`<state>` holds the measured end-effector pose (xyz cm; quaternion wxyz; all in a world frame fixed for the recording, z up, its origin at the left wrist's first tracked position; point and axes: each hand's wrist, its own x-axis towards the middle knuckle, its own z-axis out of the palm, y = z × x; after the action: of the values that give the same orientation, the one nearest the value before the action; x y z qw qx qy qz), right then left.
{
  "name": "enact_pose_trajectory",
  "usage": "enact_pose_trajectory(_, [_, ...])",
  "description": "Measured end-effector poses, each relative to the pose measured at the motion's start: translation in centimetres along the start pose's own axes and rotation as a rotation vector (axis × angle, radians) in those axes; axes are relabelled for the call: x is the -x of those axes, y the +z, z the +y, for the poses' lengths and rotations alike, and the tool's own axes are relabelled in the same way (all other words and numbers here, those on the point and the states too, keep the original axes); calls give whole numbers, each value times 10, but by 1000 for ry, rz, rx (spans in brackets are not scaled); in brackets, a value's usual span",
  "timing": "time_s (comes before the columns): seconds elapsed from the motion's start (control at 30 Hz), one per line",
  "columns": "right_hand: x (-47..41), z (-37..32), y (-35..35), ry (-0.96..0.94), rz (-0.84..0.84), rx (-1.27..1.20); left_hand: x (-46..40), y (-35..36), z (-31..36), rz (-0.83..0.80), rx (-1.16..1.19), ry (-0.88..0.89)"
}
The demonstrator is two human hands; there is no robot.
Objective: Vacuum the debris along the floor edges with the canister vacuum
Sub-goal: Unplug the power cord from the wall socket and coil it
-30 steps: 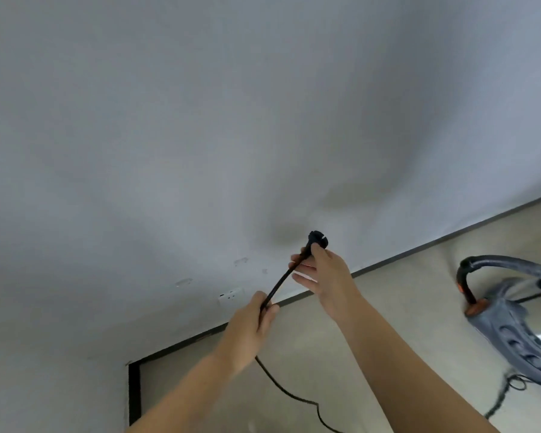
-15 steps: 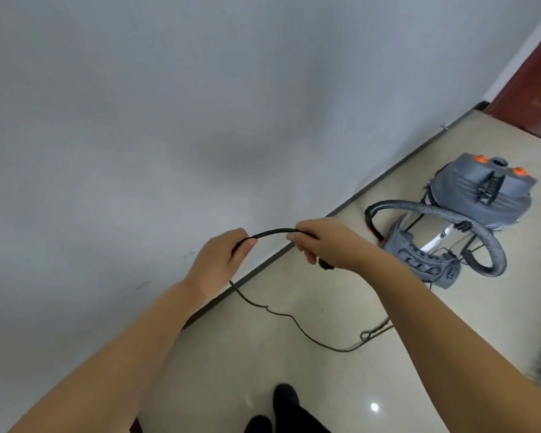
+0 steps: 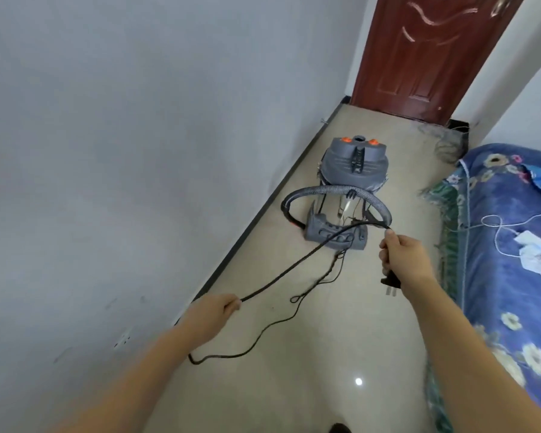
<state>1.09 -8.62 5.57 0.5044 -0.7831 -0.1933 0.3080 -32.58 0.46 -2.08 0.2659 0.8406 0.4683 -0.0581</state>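
A grey canister vacuum (image 3: 353,162) with orange knobs stands on the tiled floor near the left wall, its ribbed hose (image 3: 334,191) looped over a grey floor head (image 3: 334,234). Its black power cord (image 3: 294,267) runs taut between my hands. My left hand (image 3: 214,310) pinches the cord low near the wall. Further right and higher, my right hand (image 3: 403,256) grips the cord's end, and the plug (image 3: 483,289)... hangs below the fist with its prongs down. Slack cord trails across the floor toward the vacuum.
A white wall with a black baseboard (image 3: 253,223) runs along the left, with a wall socket (image 3: 122,340) low down. A dark red door (image 3: 425,54) closes the far end. A bed with a blue floral cover (image 3: 512,245) fills the right. A mesh object (image 3: 447,145) lies by the door.
The view swung from the wall toward the vacuum and door. My hands have spread apart, drawing the cord taut, and the plug now hangs from my right fist.
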Motion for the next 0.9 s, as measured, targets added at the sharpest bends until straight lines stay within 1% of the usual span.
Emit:
enact_pose_trajectory(0.03, [2,-2,0,-2,-51,-16,-8,4,29,-74,-49,68])
enact_pose_trajectory(0.1, [5,-7,-2,-67,-158,43,-20,13,90,-180,-115,199])
enact_pose_trajectory(0.17, [12,-8,-10,-179,-281,178,-28,20,148,-205,-185,301])
enact_pose_trajectory(0.23, [16,-3,-29,-319,-424,370,-34,23,198,-134,-208,369])
enact_pose_trajectory(0.3, [11,7,-55,-423,-544,586,-42,23,235,-13,-168,356])
enact_pose_trajectory(0.33, [7,12,-68,-441,-598,660,-47,23,249,41,-122,328])
enact_pose_trajectory(0.4, [-2,20,-92,-453,-672,704,-55,24,268,127,-1,298])
enact_pose_trajectory(0.47, [-12,23,-110,-476,-679,684,-59,25,278,186,108,297])
enact_pose_trajectory(0.53, [-26,20,-133,-469,-705,646,-62,25,281,210,212,300])
enact_pose_trajectory(0.6, [-46,15,-163,-372,-751,512,-65,22,273,216,346,288])
enact_pose_trajectory(0.63, [-57,12,-180,-289,-744,389,-68,20,265,229,406,268])
enact_pose_trajectory(0.67, [-67,10,-196,-217,-703,235,-71,20,256,245,455,237])
enact_pose_trajectory(0.73, [-87,6,-222,-124,-534,-118,-77,25,233,261,502,145])
enact_pose_trajectory(0.77, [-95,4,-231,-80,-428,-304,-78,33,220,254,484,88])
enact_pose_trajectory(0.83, [-110,1,-244,62,-214,-705,-76,55,193,206,402,-21])
enact_pose_trajectory(0.9, [-121,0,-251,234,2,-1063,-68,79,170,118,295,-75])
